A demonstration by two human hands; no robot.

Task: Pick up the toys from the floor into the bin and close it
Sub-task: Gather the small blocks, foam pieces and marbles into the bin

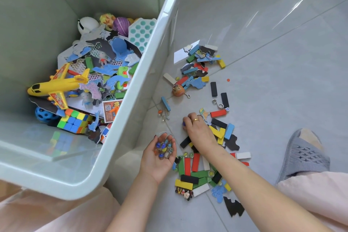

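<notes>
Left hand [160, 153] cupping glass marbles [163, 147] | right hand [197, 128] pinching a small blue toy off the grey tiled floor [282, 81] | pale green plastic bin [131, 118] at left, part-filled, uncovered | coloured blocks [194, 167] scattered right, plenty remaining

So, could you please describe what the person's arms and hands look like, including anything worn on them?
Both forearms are bare, with no sleeves, watch or bracelet in view. The right hand wears a plain gold-coloured band ring on one finger. The left hand shows no ring or other jewellery, and its fingernails look dark. No gloves are on either hand.
</notes>
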